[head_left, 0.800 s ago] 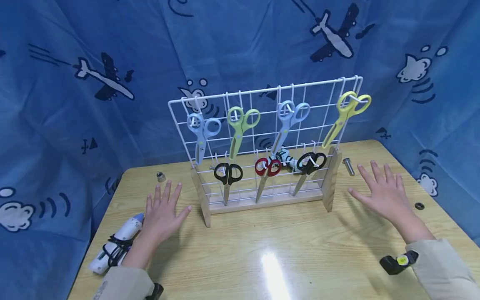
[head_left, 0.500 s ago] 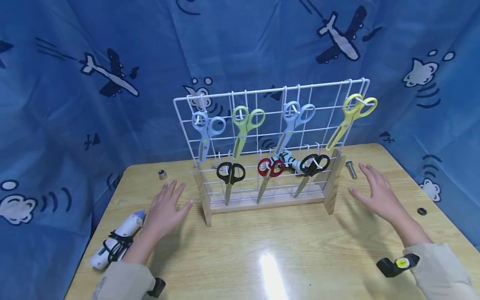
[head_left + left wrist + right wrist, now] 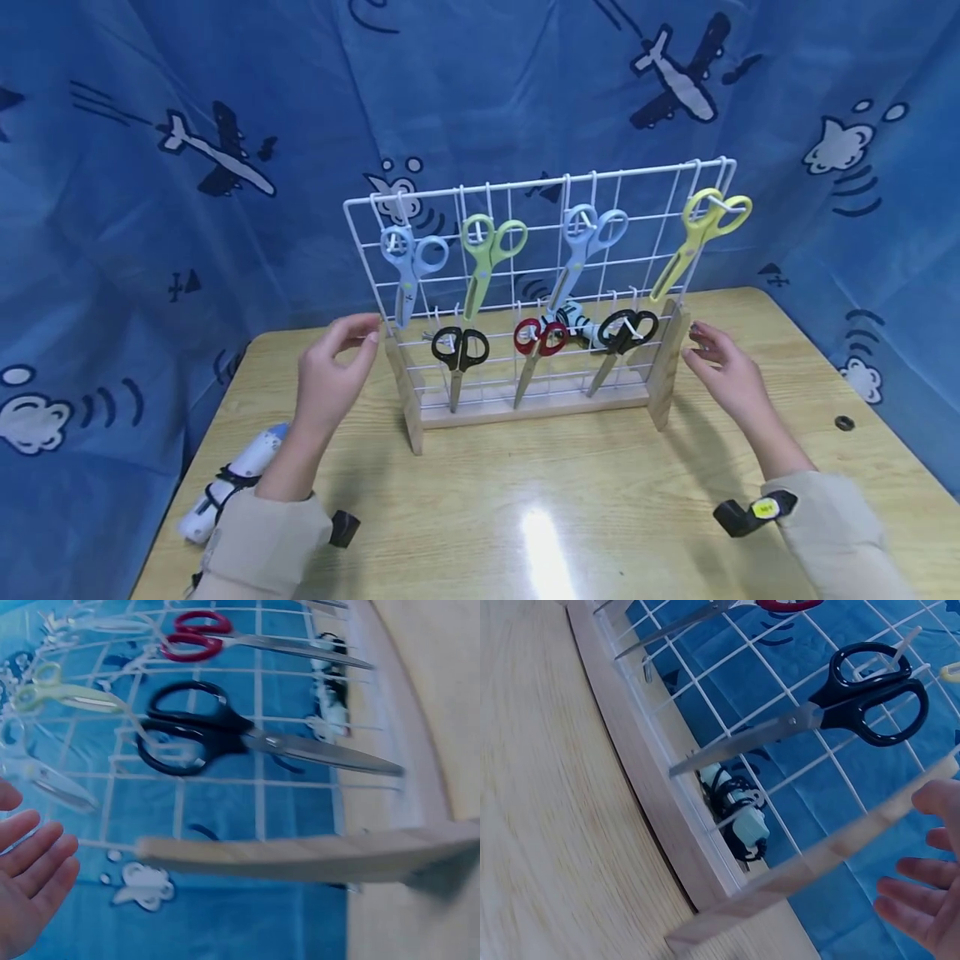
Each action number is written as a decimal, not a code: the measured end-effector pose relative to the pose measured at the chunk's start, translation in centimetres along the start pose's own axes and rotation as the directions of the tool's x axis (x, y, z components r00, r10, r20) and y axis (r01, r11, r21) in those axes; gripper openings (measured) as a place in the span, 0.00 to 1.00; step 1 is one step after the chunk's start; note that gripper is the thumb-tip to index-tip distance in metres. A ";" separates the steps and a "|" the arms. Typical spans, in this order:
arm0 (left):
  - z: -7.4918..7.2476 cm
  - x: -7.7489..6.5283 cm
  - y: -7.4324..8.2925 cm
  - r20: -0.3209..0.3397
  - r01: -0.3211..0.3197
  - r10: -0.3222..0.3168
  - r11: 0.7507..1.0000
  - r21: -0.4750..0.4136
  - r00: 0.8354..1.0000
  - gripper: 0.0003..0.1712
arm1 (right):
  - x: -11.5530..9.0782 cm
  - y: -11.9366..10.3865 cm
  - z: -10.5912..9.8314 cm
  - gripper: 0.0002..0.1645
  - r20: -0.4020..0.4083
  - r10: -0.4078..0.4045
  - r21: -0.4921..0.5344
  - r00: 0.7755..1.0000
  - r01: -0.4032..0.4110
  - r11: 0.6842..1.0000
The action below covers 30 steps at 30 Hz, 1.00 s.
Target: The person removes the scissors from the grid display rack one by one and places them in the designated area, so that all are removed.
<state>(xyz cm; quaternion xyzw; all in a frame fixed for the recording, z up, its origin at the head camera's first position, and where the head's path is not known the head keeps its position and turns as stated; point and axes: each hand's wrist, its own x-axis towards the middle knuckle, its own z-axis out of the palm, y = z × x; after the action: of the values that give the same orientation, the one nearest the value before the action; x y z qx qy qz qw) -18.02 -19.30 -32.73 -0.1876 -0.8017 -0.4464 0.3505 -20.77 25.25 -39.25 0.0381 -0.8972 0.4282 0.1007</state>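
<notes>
A white wire grid rack [image 3: 536, 182] on a wooden stand [image 3: 540, 407] carries several pairs of scissors. Up top hang light blue scissors [image 3: 408, 267], green scissors [image 3: 486, 250], more light blue scissors [image 3: 581, 250] and yellow scissors [image 3: 693, 237]. Below them are black scissors [image 3: 456, 354], red scissors [image 3: 534, 350] and larger black scissors [image 3: 214, 735]. My left hand [image 3: 333, 371] is beside the rack's left side, fingers loosely bent and holding nothing. On the other side, my right hand [image 3: 723, 371] has its thumb and fingertips right at the right wooden upright [image 3: 832, 855], fingers apart.
A white cylindrical device [image 3: 243, 475] wrapped in black cable lies at the table's left edge. Behind the grid sits a pale green cable-wrapped device [image 3: 735, 814]. A dark ring [image 3: 844, 423] lies at far right. A blue airplane-print curtain [image 3: 480, 83] surrounds the table.
Both hands have moved inward to the rack's two sides, and their spread fingers have bent. The left hand now covers where the metal nut was seen, the right hand the bolt. The scissors hang unchanged.
</notes>
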 end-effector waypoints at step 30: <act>2.4 4.3 3.3 0.032 0.183 -0.182 0.983 -0.029 0.983 0.17 | 4.2 7.9 4.0 0.37 -0.127 0.141 -0.043 0.982 -0.148 0.988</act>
<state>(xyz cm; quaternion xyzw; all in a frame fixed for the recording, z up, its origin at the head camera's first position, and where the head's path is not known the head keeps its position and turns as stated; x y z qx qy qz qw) -19.85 -15.57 -28.50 -0.1254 -0.8131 -0.4867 0.2936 -26.64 27.19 -46.81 -0.0565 -0.9005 0.4124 0.1257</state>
